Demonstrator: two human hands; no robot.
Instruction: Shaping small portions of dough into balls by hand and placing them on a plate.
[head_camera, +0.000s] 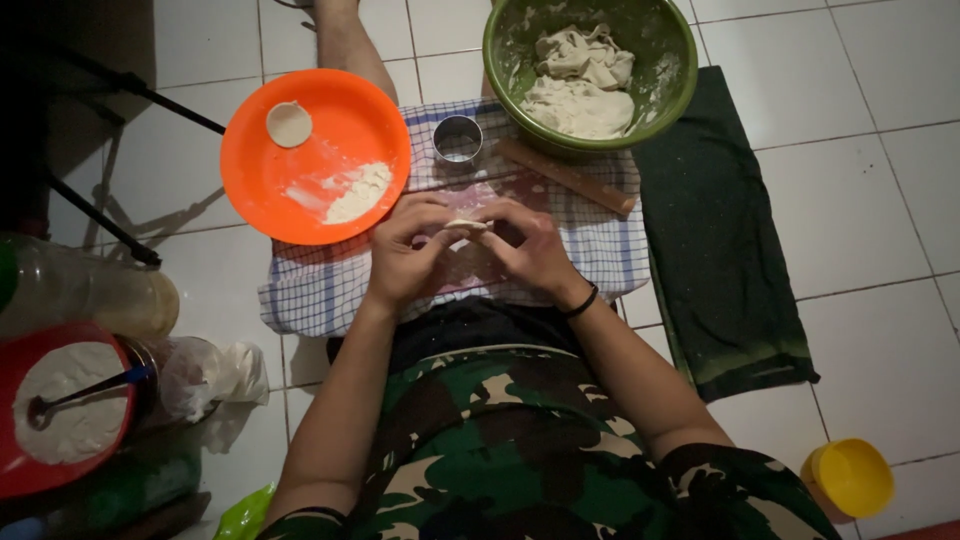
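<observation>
My left hand (405, 255) and my right hand (530, 248) meet over a checked cloth (320, 285) on the floor, both pinching a small pale piece of dough (466, 226) between the fingertips. Just beyond the hands stands a round metal cutter ring (458, 139). A wooden rolling pin (568, 177) lies beside it. A green bowl (680, 85) at the top holds a lump of dough (580, 85). To the left, an orange plate (345, 120) carries a flat dough disc (289, 124) and a heap of flour (360, 190).
A dark green towel (725, 240) lies right of the cloth. A small yellow cup (850, 478) stands at lower right. At left are a red bowl (20, 470) of flour with a spoon (90, 392), a plastic bottle (90, 295), plastic bags (215, 375) and black stand legs (130, 90).
</observation>
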